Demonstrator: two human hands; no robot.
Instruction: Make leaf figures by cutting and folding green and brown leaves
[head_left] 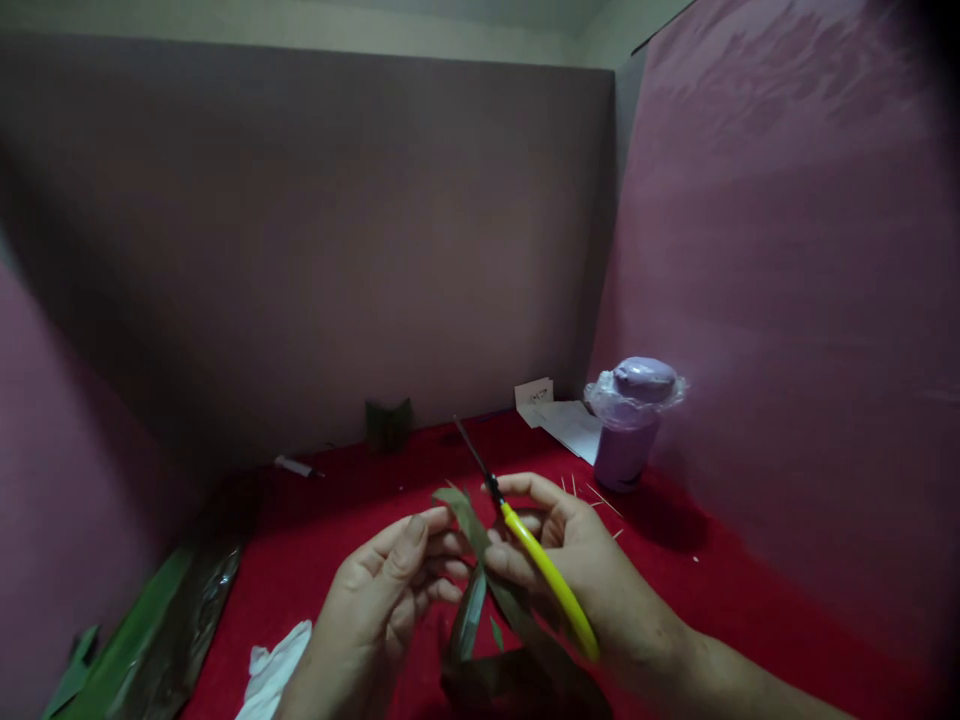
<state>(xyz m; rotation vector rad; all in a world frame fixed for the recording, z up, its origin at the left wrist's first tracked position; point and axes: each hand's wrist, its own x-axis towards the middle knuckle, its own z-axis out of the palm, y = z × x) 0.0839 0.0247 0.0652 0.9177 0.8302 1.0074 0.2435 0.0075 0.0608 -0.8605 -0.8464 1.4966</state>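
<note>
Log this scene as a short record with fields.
Left hand: fingertips at the brownish-green leaf strip; grip unclear
Right hand: holds yellow-handled scissors, thumb at the leaf strip
Surface: red cloth
Back: syringe, folded leaf piece, white papers
Right side: purple container with clear plastic wrap around its top; thin sticks nearby
Left side: long green leaf, crumpled white tissue or cloth

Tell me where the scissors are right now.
In the lower middle of the head view, the scissors are in the right hand, beside the leaf strip and to the right of the left hand.
</note>
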